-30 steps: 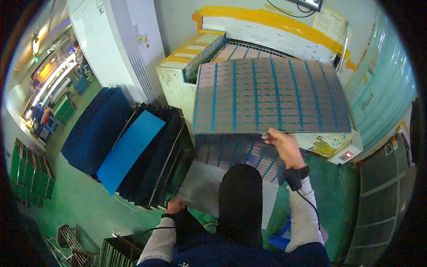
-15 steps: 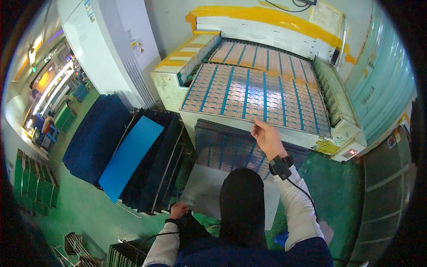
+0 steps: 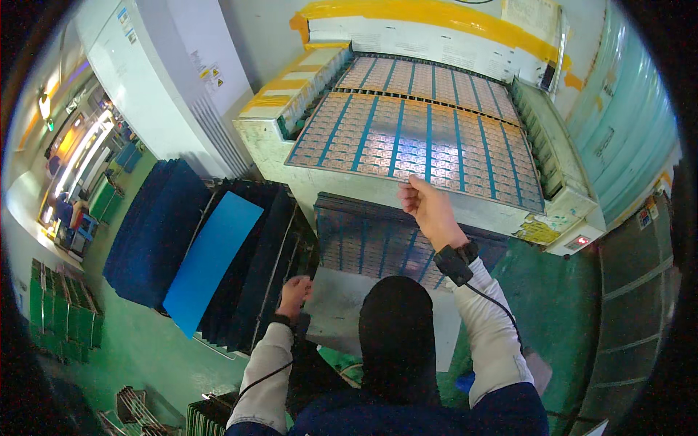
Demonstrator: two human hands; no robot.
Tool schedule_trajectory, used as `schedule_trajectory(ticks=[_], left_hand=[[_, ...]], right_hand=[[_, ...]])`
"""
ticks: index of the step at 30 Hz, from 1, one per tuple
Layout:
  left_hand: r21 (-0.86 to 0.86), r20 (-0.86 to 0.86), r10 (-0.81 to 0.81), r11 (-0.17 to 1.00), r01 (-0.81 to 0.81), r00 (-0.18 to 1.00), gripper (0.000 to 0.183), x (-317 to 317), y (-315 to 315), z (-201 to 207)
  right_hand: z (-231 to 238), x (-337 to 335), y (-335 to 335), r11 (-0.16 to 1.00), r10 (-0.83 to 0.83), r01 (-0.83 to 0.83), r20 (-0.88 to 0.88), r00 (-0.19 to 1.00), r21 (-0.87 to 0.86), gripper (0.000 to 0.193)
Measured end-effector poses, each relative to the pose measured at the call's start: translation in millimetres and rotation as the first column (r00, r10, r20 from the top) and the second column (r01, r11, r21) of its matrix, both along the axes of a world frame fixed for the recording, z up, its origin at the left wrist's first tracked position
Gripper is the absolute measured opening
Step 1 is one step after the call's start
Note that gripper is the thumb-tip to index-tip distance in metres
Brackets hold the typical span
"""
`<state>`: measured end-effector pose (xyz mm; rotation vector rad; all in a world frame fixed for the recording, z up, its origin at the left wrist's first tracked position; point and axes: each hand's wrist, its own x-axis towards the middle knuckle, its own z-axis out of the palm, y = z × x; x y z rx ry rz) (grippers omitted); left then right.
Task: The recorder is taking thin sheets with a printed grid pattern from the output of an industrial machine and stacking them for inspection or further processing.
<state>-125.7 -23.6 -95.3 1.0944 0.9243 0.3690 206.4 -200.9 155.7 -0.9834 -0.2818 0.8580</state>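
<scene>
My right hand (image 3: 429,207) is at the front edge of a copper-coloured circuit board panel (image 3: 414,142) with blue-green stripes. Its fingertips are closed together at that edge, seemingly pinching it. The panel lies on the roller bed of a white machine (image 3: 320,179), and a similar panel (image 3: 429,78) lies farther in, past a narrow strip of rollers. My left hand (image 3: 295,295) is low on the left, beside a rack of dark sheets. Its fingers are loosely bent and I see nothing in them. Below the machine's front, a stack of similar panels (image 3: 356,243) leans upright.
A bright blue sheet (image 3: 214,254) lies over the dark sheets in the rack (image 3: 280,218) on the left. Another dark stack (image 3: 156,232) stands beside it. A grey board (image 3: 338,291) lies before my knees. Clear plastic curtains (image 3: 625,123) hang at the right.
My left hand has risen and moved forward from beside my leg. A strip of rollers now shows between the two panels. My right hand stays at the front panel's edge; the view has shifted slightly.
</scene>
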Motion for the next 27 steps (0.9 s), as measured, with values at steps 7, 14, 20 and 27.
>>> schedule_trajectory(ticks=[7, 14, 20, 27], left_hand=[[0.312, 0.002, -0.025, 0.95, 0.023, 1.0, 0.04, 98.8, 16.7, 70.2], [0.341, 0.084, -0.056, 0.94, 0.024, 0.995, 0.052, 138.8, 21.1, 106.2], [0.37, 0.127, -0.075, 0.929, 0.023, 0.989, 0.059, 144.0, 37.5, 80.2], [0.329, 0.169, -0.087, 0.944, 0.027, 0.982, 0.055, 154.7, 23.3, 88.2]], right_hand=[[10.7, 4.0, -4.5, 0.997, 0.076, -0.076, 0.055, 0.996, 0.014, 0.029], [-29.7, 17.0, -66.2, 0.984, -0.079, 0.107, 0.188, 0.979, -0.145, 0.025], [-113.1, 60.6, -183.4, 0.644, -0.611, 0.733, 0.431, 0.664, -0.218, 0.017], [-210.4, 84.4, -271.6, 0.597, -0.479, 0.696, 0.518, 0.708, -0.399, 0.058]])
